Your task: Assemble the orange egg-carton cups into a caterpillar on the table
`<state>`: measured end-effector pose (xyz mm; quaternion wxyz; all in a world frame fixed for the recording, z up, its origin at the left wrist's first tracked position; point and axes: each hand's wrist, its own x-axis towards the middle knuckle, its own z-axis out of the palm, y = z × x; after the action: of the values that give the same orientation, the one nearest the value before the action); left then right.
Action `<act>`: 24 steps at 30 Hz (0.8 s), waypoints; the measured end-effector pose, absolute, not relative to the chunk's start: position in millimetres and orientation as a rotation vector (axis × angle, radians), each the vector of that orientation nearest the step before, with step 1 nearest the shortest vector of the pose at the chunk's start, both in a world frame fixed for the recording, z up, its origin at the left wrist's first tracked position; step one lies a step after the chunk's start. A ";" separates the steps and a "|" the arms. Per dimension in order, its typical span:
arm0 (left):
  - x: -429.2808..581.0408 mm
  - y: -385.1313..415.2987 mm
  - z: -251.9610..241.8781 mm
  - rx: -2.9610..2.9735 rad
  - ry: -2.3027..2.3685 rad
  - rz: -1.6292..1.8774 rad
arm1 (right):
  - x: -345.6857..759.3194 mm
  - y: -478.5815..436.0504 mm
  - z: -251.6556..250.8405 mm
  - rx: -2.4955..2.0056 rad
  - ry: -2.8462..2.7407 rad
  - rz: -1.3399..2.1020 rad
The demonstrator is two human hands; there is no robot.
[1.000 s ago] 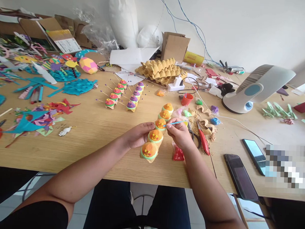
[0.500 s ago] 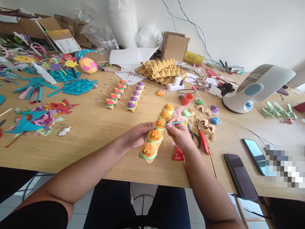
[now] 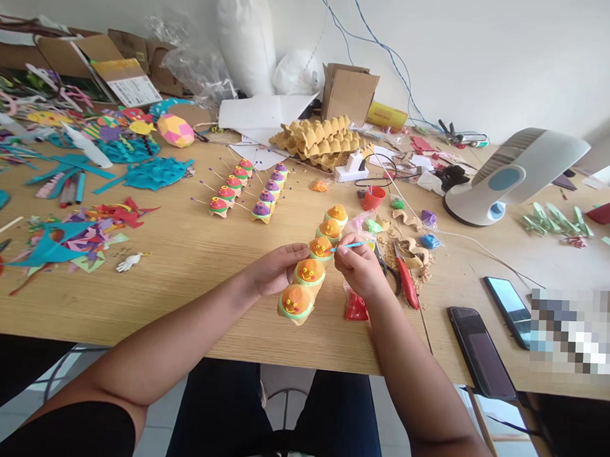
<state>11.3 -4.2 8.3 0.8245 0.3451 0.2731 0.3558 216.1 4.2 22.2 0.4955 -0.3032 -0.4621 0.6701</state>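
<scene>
My left hand grips a strip of egg carton by its left side, near the middle cups. The strip's domes are coated in orange clay with green bands, and several carry yellow eyes and smiles. In my right hand a thin blue modelling tool is pinched, its tip close to the right edge of the middle dome. Whether the tip touches the clay, I cannot tell. Beyond my hands stand a red-topped carton strip and a purple-topped carton strip, both with pins stuck in them.
Right of my hands lie a red-handled cutter, black scissors and a bag of red clay. Two phones and a white fan are farther right. Paper scraps cover the left; egg trays lie behind.
The blue tool's tip has shifted slightly right, from over the middle dome's face to its edge. My left hand and the carton strip stay in place.
</scene>
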 end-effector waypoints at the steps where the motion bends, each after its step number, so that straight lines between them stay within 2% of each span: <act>1: 11.3 -4.2 8.2 0.736 0.578 0.762 | 216.4 4.0 23.5 -0.727 -1.107 1.625; 15: 18.9 4.5 -2.9 0.677 0.748 0.977 | 210.7 -0.3 25.0 -0.981 -1.298 1.318; 24: 21.1 1.8 -2.7 0.723 0.749 0.974 | 208.2 0.1 25.2 -0.996 -1.318 1.321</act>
<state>21.1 1.8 -2.7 0.7563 0.3319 0.3436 0.4469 208.2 0.1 25.2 0.4910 -0.4102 -0.5428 0.5440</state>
